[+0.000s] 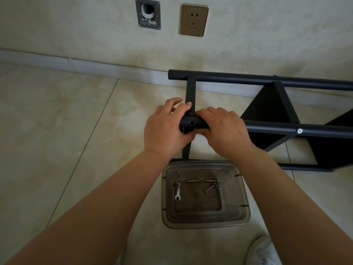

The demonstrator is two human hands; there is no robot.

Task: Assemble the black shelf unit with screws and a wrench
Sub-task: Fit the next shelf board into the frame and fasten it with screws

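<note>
A person's two bare hands meet at the near end of a black metal shelf unit lying on its side on a pale beige tiled floor, close to a cream wall. The left hand wraps the rounded end of the unit's nearer black round tube, its fingers curled over the flat black crossbar that joins this tube to the farther one. The right hand grips the same tube just beside the left, its fingers pressed together and folded down over the top; what they may be pinching underneath cannot be told. A small open hole shows in the tube between the two hands, and a silver screw head sits farther along to the right.

Below the forearms, a clear grey-tinted rectangular plastic container rests on the floor, touching the frame's lower edge. In it lie a small silver flat open-ended wrench at the left and several loose silver screws across the far side. On the wall above are a brass-coloured power socket and a grey square plate around a pipe opening.
</note>
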